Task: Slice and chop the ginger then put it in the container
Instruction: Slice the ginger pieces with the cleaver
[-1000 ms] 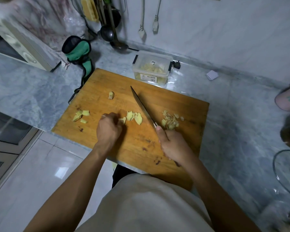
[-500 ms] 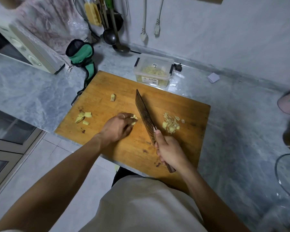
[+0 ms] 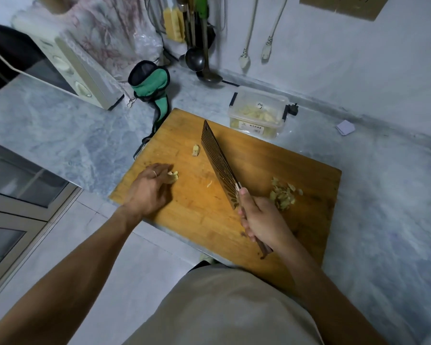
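Change: left hand (image 3: 148,188) shifted toward the board's left edge with the ginger slices (image 3: 172,176), away from the blade; knife turned so its patterned flat now faces up.
Left fingers: curled over the slices, gathering them against the board; ring visible on one finger.
Right fingers: wrapped round the knife handle (image 3: 263,247), thumb lying along it near the blade; right hand (image 3: 264,220) gripping firmly.
Knife (image 3: 219,163): blade angled away across the board's middle, tip toward the container.
Chopped ginger pile (image 3: 284,195): just right of the right hand, on the board.
Single ginger piece (image 3: 196,150): just left of the blade.
Cutting board (image 3: 271,158): wooden, on the grey marble counter (image 3: 72,135).
Container (image 3: 258,112): clear, open, ginger inside, just beyond the board's far edge.
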The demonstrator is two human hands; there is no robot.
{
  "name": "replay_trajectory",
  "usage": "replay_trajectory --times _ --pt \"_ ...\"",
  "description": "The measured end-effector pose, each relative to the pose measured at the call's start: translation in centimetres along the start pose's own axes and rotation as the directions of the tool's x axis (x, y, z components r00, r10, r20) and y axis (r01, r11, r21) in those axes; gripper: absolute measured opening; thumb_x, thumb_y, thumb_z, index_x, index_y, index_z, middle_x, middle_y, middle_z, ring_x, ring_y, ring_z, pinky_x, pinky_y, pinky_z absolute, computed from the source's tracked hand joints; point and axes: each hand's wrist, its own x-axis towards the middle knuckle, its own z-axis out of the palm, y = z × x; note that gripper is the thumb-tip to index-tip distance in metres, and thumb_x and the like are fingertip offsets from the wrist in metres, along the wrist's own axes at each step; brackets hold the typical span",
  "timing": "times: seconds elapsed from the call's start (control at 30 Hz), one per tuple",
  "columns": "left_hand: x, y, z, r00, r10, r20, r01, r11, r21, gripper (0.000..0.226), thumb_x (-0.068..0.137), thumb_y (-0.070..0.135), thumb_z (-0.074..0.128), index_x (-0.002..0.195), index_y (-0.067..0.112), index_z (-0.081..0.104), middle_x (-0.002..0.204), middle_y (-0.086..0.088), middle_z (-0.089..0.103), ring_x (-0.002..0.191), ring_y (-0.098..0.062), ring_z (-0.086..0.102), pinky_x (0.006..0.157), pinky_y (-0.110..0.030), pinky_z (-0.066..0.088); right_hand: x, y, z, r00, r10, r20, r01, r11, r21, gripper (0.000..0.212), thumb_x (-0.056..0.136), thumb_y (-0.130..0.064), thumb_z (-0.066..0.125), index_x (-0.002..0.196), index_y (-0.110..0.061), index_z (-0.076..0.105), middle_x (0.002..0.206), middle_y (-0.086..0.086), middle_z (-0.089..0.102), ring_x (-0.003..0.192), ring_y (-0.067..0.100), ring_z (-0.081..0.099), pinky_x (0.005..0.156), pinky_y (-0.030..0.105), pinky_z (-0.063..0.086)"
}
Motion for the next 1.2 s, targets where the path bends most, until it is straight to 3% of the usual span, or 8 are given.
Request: replay_trajectory --times 0.1,0.2,0.37,0.53,0.8,1.03,1.2 --pt "-0.5 2.0 0.8 0.999 -0.015 -0.048 0.011 0.997 -0.079 0.04 0.085 0.018 0.061 0.124 0.017 0.068 0.133 -0.007 0.061 0.117 -0.03 0.057 0.094 -0.037 0.051 0.7 -0.8 0.2 1.0 -0.007 0.007 0.007 0.999 -0.042 0.058 0.102 -0.061 0.033 0.074 -0.014 0.052 0.057 0.004 0.047 0.046 0.017 0.044 0.045 0.029 0.037" --pt "-0.7 2.6 2.0 1.0 0.014 -0.019 -0.015 0.999 -0.038 0.04 0.088 0.018 0.062 0.127 0.019 0.066 0.134 -0.007 0.061 0.118 -0.032 0.057 0.096 -0.039 0.051 1.1 -1.4 0.2 1.0 0.016 -0.015 -0.017 0.995 -0.094 0.058 0.102 -0.061 0.032 0.073 -0.014 0.052 0.056 0.001 0.048 0.045 0.016 0.046 0.044 0.026 0.039" --pt "0.4 6.3 2.2 0.997 -0.069 -0.038 0.064 0.99 -0.123 0.027 0.093 0.021 0.061 0.117 0.016 0.071 0.112 -0.007 0.069 0.1 -0.031 0.062 0.084 -0.033 0.053 1.5 -1.4 -0.5 1.0 0.007 -0.024 -0.01 0.992 -0.122 0.059 0.102 -0.061 0.03 0.074 -0.013 0.051 0.059 0.006 0.047 0.05 0.02 0.045 0.046 0.026 0.037" --pt "2.1 9.6 3.6 0.971 -0.238 -0.006 0.226 0.929 -0.292 0.028 0.09 0.037 0.067 0.115 0.024 0.074 0.108 -0.004 0.067 0.099 -0.026 0.062 0.081 -0.031 0.053 1.8 -1.1 -1.0 0.998 -0.022 -0.066 0.011 0.985 -0.173 0.064 0.102 -0.06 0.029 0.072 -0.011 0.057 0.055 0.004 0.054 0.044 0.015 0.051 0.045 0.025 0.041" --pt "1.7 6.9 2.5 0.947 -0.294 -0.129 0.276 0.951 -0.141 0.014 0.09 0.013 0.062 0.093 0.01 0.075 0.097 -0.013 0.068 0.081 -0.034 0.065 0.069 -0.036 0.057 2.7 -1.8 -1.2 0.999 -0.02 -0.05 0.01 0.98 -0.197 0.063 0.103 -0.06 0.029 0.074 -0.012 0.058 0.053 0.001 0.054 0.041 0.013 0.051 0.046 0.024 0.043" --pt "2.9 3.8 0.8 0.925 -0.341 -0.167 0.302 0.928 -0.218 0.024 0.091 0.013 0.062 0.111 0.014 0.073 0.101 -0.012 0.067 0.085 -0.034 0.064 0.072 -0.036 0.055 4.0 -2.6 -1.1 0.999 -0.025 -0.042 0.017 0.985 -0.17 0.061 0.102 -0.061 0.031 0.073 -0.013 0.057 0.054 0.0 0.053 0.041 0.011 0.05 0.044 0.026 0.042" --pt "8.0 4.9 0.6 0.932 -0.356 -0.062 0.324 0.9 -0.292 0.028 0.095 0.028 0.059 0.123 0.026 0.063 0.116 -0.004 0.063 0.096 -0.023 0.065 0.081 -0.04 0.059 4.6 -3.3 -1.3 0.997 -0.064 -0.047 0.053 0.976 -0.21 0.062 0.104 -0.058 0.029 0.07 -0.013 0.057 0.053 0.0 0.054 0.042 0.013 0.05 0.046 0.026 0.041"
